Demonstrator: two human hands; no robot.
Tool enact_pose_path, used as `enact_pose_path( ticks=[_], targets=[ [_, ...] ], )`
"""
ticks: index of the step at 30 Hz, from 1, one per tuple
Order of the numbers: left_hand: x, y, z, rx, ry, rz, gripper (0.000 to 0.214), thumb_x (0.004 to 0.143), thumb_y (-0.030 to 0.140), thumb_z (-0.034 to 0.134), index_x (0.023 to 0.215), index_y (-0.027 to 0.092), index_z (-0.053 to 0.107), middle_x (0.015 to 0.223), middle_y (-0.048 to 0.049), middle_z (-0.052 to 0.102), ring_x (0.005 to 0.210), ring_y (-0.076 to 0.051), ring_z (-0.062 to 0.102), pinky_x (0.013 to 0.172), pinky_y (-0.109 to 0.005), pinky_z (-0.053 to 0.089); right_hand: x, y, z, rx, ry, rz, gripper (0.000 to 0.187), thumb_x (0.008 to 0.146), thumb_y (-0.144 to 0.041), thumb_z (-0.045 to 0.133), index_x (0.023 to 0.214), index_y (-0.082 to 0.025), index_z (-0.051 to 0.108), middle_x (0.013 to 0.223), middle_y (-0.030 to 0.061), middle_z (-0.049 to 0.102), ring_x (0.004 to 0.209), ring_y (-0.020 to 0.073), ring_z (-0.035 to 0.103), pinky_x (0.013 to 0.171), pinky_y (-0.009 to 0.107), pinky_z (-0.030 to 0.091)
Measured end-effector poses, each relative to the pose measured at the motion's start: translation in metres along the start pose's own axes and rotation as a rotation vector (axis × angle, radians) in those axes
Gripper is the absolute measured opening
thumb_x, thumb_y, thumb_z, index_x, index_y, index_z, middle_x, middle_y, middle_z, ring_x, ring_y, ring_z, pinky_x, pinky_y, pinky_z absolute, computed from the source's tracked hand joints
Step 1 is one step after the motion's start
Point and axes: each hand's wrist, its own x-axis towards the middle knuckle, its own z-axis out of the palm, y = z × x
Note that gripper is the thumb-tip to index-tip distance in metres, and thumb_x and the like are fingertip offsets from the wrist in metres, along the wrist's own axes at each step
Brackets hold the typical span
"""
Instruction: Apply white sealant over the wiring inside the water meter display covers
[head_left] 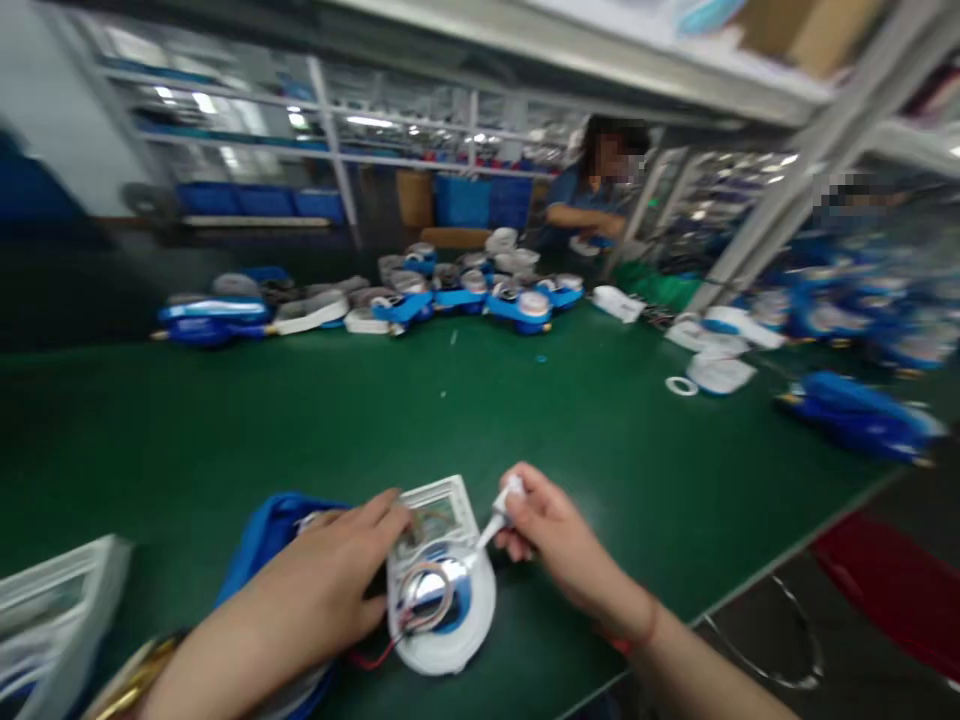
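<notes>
A white plastic housing with a round end and a rectangular window lies on the green table in front of me. Inside its round part are a copper-coloured wire coil, a shiny disc and red wires. My left hand grips the housing along its left edge, thumb low and fingers near the window. Between the closed fingers of my right hand is a small white glue bottle, its narrow nozzle slanting down to the rim of the round part. Beneath my left forearm a blue shell is partly hidden.
Another white housing lies at the left edge. Blue and white assemblies line the back of the table. White parts and a blue unit lie to the right. A co-worker is beyond; a red stool stands lower right.
</notes>
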Motion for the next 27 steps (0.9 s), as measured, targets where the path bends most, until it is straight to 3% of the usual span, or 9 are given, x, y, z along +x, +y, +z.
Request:
enact_pose_path(
  ticks=[4, 7, 11, 18, 23, 27],
  targets=[
    [-0.009, 0.000, -0.001, -0.052, -0.040, -0.135, 0.042, 0.076, 0.015, 0.053, 0.117, 0.020, 0.051, 0.134, -0.0127, 0.048, 0.117, -0.029, 0.052, 0.097, -0.047, 0.044, 0.027, -0.005, -0.003, -0.067, -0.067, -0.041, 0.034, 0.084, -0.051, 0.058, 0.086, -0.020, 0.043, 0.065, -0.0045, 0.049, 0.053, 0.0077, 0.046, 0.049, 0.019, 0.034],
    [-0.007, 0.003, -0.002, -0.080, -0.021, -0.131, 0.042, 0.075, 0.013, 0.052, 0.117, 0.019, 0.051, 0.133, -0.0140, 0.048, 0.115, -0.031, 0.054, 0.096, -0.049, 0.044, 0.030, -0.012, 0.003, -0.217, -0.095, -0.084, 0.028, 0.084, -0.045, 0.059, 0.083, -0.019, 0.048, 0.068, -0.0029, 0.050, 0.059, 0.0104, 0.048, 0.054, 0.022, 0.038],
    [-0.008, 0.001, 0.000, -0.129, -0.025, -0.107, 0.041, 0.076, 0.014, 0.051, 0.117, 0.019, 0.051, 0.133, -0.0129, 0.049, 0.112, -0.028, 0.056, 0.094, -0.042, 0.047, 0.034, -0.005, 0.014, -0.398, -0.122, -0.135, 0.017, 0.086, -0.035, 0.057, 0.081, -0.019, 0.052, 0.069, -0.0021, 0.052, 0.062, 0.0114, 0.046, 0.057, 0.023, 0.036],
    [-0.009, -0.006, 0.009, -0.127, -0.025, -0.103, 0.055, 0.074, 0.008, 0.046, 0.128, 0.015, 0.044, 0.141, -0.0140, 0.042, 0.126, -0.025, 0.045, 0.105, -0.040, 0.040, 0.037, 0.013, 0.023, -0.479, -0.132, -0.143, 0.012, 0.089, -0.031, 0.052, 0.083, -0.021, 0.050, 0.069, -0.0011, 0.055, 0.061, 0.0128, 0.051, 0.058, 0.024, 0.039],
    [-0.013, -0.009, 0.018, -0.058, 0.082, -0.082, 0.053, 0.078, 0.008, 0.043, 0.131, 0.013, 0.040, 0.139, -0.0138, 0.045, 0.125, -0.023, 0.047, 0.104, -0.040, 0.041, 0.033, 0.012, 0.021, -0.266, -0.198, -0.062, 0.022, 0.093, -0.045, 0.045, 0.093, -0.023, 0.046, 0.088, 0.0044, 0.063, 0.074, 0.0162, 0.059, 0.067, 0.028, 0.046],
    [-0.012, -0.008, 0.015, -0.119, 0.056, -0.078, 0.054, 0.079, 0.013, 0.051, 0.132, 0.016, 0.040, 0.140, -0.0117, 0.044, 0.126, -0.023, 0.046, 0.107, -0.040, 0.039, 0.034, 0.007, 0.023, -0.027, -0.325, 0.049, 0.024, 0.095, -0.048, 0.040, 0.097, -0.024, 0.040, 0.097, 0.0061, 0.064, 0.087, 0.0189, 0.062, 0.078, 0.034, 0.048]
  ],
)
